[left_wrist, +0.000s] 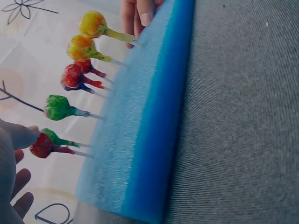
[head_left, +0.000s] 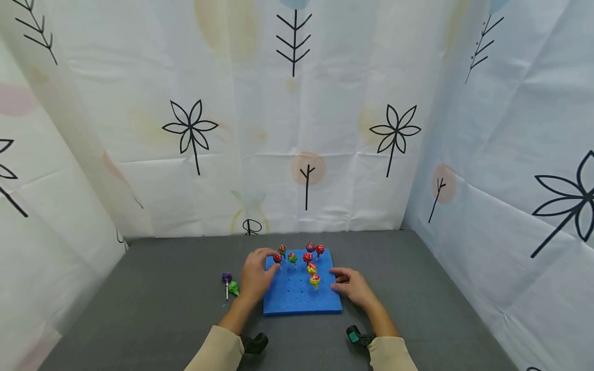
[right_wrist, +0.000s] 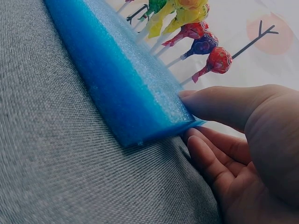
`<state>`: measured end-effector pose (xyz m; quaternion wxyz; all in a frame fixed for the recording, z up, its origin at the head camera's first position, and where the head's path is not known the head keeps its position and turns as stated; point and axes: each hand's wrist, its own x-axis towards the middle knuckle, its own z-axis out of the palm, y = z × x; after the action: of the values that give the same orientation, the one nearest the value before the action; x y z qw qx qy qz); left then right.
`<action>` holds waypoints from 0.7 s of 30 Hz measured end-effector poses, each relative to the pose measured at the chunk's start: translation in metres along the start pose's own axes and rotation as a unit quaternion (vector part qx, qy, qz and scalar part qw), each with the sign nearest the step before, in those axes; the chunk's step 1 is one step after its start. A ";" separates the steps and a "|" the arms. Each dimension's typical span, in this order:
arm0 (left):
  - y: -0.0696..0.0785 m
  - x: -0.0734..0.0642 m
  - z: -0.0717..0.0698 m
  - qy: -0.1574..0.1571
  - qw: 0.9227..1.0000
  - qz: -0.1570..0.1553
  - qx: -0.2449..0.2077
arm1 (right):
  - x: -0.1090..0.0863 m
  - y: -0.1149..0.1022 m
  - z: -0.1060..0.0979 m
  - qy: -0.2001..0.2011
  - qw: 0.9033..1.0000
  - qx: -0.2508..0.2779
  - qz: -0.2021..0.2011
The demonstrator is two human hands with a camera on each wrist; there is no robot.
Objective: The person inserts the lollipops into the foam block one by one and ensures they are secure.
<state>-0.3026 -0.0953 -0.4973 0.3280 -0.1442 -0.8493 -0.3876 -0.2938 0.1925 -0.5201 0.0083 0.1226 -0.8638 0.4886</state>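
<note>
A blue foam board (head_left: 297,301) lies on the table with several wrapped lollipops standing upright in it. My left hand (head_left: 256,273) is at its back left corner, around a red lollipop (head_left: 277,258). In the left wrist view the thumb meets that red lollipop's head (left_wrist: 41,145), while the other fingers stand spread apart behind. A green lollipop (head_left: 292,257) stands nearby, and two yellow lollipops stand toward the right, the nearer yellow lollipop (head_left: 315,280) in front. My right hand (head_left: 353,286) grips the board's right edge, thumb on top and fingers at the side and underneath.
Left of the board, a purple lollipop (head_left: 226,278) and a green lollipop (head_left: 233,287) lie on the grey table (head_left: 176,304). Patterned white cloth (head_left: 297,118) hangs behind and on both sides. Dark devices are worn at both wrists.
</note>
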 end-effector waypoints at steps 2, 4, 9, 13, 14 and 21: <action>0.002 0.001 -0.003 -0.003 1.000 0.001 -0.001 | 0.001 0.000 0.000 0.001 1.000 0.001 0.002; 0.002 0.001 -0.006 -0.004 1.000 0.006 -0.003 | 0.001 0.000 0.000 0.002 1.000 -0.002 0.003; 0.001 -0.003 -0.014 -0.027 1.000 0.007 0.005 | 0.000 0.000 -0.001 0.003 1.000 -0.005 -0.001; 0.001 -0.007 -0.025 -0.064 0.998 -0.020 0.012 | 0.000 0.000 -0.001 0.002 1.000 -0.002 0.000; 0.001 -0.009 -0.028 -0.074 0.997 -0.032 0.011 | 0.000 0.000 -0.001 0.001 1.000 0.000 0.000; -0.006 -0.016 -0.043 -0.109 0.991 -0.071 0.030 | 0.000 0.000 0.000 -0.001 1.000 -0.002 -0.005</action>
<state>-0.2740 -0.1314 -0.4902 0.2092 -0.1154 -0.8993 -0.3663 -0.2937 0.1931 -0.5204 0.0103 0.1277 -0.8642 0.4865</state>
